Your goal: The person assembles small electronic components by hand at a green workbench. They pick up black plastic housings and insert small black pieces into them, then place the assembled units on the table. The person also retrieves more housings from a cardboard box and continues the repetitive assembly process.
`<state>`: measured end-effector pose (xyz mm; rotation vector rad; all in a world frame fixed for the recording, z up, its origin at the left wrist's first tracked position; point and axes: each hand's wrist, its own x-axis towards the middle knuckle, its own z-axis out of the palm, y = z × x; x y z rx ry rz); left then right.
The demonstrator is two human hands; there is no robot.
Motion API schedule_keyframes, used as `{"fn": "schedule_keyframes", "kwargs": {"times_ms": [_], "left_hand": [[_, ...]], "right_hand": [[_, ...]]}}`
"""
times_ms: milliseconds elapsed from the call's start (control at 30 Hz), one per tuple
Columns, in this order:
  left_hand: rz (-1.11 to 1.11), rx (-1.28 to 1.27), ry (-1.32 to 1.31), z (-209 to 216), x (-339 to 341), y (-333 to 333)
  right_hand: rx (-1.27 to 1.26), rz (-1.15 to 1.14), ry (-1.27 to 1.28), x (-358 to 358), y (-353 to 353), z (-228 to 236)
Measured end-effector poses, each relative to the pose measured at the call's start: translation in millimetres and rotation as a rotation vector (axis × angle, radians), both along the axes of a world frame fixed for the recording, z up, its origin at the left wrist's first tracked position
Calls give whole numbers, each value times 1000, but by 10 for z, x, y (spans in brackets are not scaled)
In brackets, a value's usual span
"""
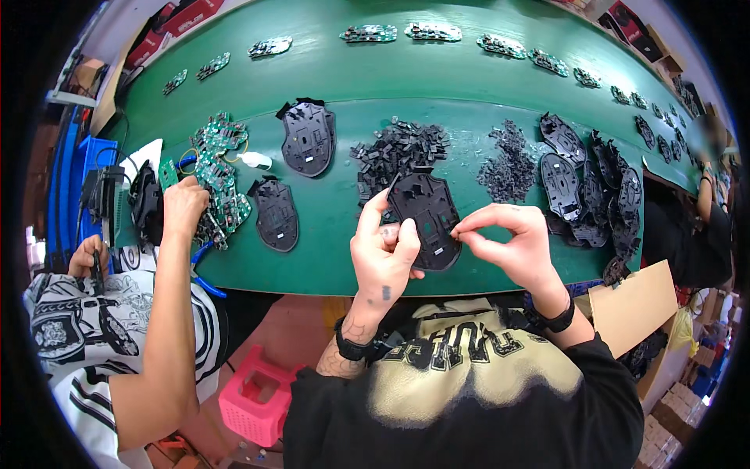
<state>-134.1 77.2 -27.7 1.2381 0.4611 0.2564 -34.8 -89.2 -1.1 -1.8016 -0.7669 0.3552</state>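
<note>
In my left hand [381, 254] I hold a black plastic mouse base shell [428, 209], tilted with its ribbed inner side toward me. My left thumb lies along its edge. My right hand [517, 241] is closed in a pinch at the shell's right edge; whatever its fingertips hold is too small to make out. Just beyond the shell lies a heap of small black plastic pieces [410, 144]. Further right sits a pile of finer black parts [509, 160]. Two more base shells, an upper one [307, 141] and a lower one [275, 215], lie to the left.
Stacked black shells [598, 187] fill the bench's right side. Green circuit boards [367, 33] stand in a row along the back. At left, a co-worker's hand [186, 205] touches a heap of circuit boards [223, 168] near blue-handled pliers [205, 273]. A pink stool [254, 399] stands below.
</note>
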Motion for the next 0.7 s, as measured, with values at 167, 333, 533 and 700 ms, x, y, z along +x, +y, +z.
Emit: {"fn": "schedule_keyframes", "kwargs": {"times_ms": [167, 333, 533, 700], "left_hand": [[37, -15, -6, 5, -9, 14], [39, -18, 9, 40, -1, 5], [35, -9, 17, -4, 1, -15], [28, 8, 21, -3, 3, -49]], "right_hand": [[33, 97, -23, 36, 18, -13], [8, 76, -8, 10, 15, -40], [4, 70, -53, 5, 16, -64], [-19, 70, -112, -1, 14, -76]]}}
